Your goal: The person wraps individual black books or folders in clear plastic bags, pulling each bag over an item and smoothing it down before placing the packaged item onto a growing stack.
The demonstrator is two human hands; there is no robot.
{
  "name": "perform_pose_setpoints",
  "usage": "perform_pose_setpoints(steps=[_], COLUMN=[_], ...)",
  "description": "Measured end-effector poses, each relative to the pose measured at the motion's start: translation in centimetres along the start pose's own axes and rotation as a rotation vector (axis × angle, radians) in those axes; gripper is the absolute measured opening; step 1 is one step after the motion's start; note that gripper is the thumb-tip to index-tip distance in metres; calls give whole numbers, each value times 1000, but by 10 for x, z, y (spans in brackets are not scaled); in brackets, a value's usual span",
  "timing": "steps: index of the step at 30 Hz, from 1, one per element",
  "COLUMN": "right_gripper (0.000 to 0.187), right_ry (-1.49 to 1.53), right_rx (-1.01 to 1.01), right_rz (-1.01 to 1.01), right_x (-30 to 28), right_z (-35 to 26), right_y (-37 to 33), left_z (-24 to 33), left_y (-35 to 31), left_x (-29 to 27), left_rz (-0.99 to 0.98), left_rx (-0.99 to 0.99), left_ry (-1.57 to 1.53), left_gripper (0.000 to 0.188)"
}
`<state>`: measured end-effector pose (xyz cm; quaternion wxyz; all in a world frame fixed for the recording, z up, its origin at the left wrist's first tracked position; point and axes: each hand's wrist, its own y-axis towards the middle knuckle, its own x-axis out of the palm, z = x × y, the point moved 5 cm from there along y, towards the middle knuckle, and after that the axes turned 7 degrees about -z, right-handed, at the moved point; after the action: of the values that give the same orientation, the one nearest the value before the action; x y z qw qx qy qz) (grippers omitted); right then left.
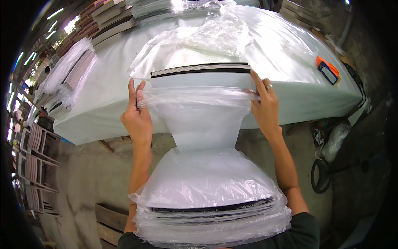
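A flat white panel [199, 80] with black and pale layers along its far edge stands partly out of a clear plastic bag [195, 99], whose gathered mouth crosses below that edge. At the bag's left corner, my left hand [139, 120] is closed on the plastic, index finger raised. My right hand [266, 108], with a ring on one finger, grips the bag at the right; its fingertips reach the panel's right corner. Close to my body lies a stack of plastic-wrapped panels [211, 224], and a dark edge shows through the film.
A pale-covered table [286, 95] spans the front, with loose clear plastic [199, 39] on it. Wrapped flat pieces [74, 68] stand at left, stacked boxes [112, 20] behind. An orange and blue object [328, 70] lies at right. Chairs [39, 166] line the left floor.
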<state>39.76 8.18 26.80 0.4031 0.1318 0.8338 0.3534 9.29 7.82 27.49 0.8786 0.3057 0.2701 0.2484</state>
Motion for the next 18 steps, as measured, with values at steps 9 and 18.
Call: perform_pose_setpoints(steps=[9,18], right_gripper=[16,45], right_ry=[821,830], right_rx=[624,1134], right_rz=[-594,-616], right_x=[-22,83], right_z=[13,114], right_y=[3,-94], left_z=[-47,-204], left_y=[12,-103], left_x=[-6,35], left_rz=[-871,-1200], left_rx=[-517,-1064], left_ry=[-684,-317], left_gripper=[38,33])
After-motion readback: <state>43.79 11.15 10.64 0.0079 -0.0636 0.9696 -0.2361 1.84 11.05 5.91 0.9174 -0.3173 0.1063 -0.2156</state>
